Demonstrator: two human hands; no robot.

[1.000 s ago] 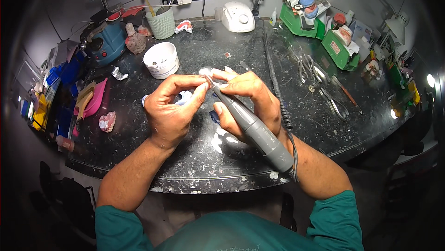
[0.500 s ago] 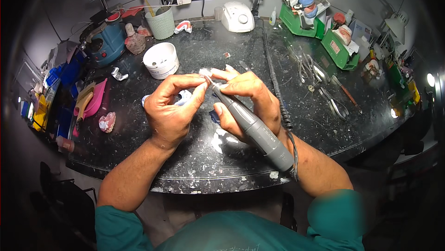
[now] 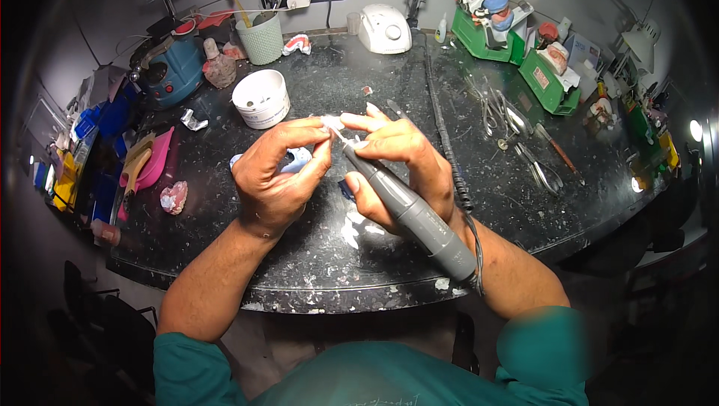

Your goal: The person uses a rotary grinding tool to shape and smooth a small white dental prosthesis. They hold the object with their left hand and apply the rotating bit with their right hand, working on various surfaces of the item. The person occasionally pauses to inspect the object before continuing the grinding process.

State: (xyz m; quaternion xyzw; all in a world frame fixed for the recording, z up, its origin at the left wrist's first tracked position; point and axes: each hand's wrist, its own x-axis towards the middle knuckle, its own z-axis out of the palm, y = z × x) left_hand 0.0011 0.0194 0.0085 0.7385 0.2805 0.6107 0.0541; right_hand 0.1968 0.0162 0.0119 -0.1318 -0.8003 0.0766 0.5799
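Note:
Between the fingertips of my left hand [image 3: 271,174] is pinched a small whitish piece [image 3: 330,120], its shape mostly covered by the fingers. My right hand [image 3: 410,153] grips a grey rotary handpiece [image 3: 408,207], slanting from lower right to upper left. Its thin bur meets or nearly meets the whitish piece; exact contact cannot be made out. The two hands' fingertips come close together over the bench. Partly hidden behind my left hand lies a pale blue item [image 3: 299,159]. Under my right hand sit a dark blue piece [image 3: 347,189] and several white bits [image 3: 351,229].
A white tub [image 3: 261,100] stands beyond my left hand, a pink dental model lump [image 3: 174,198] farther left. The handpiece's cord [image 3: 442,121] runs back near a white control box [image 3: 385,29]. Pliers [image 3: 538,168] and green articulator boxes [image 3: 550,80] occupy the right.
The handpiece has shifted very slightly, and its bur shows more plainly beside the whitish piece. Both hands keep nearly the same place and grip.

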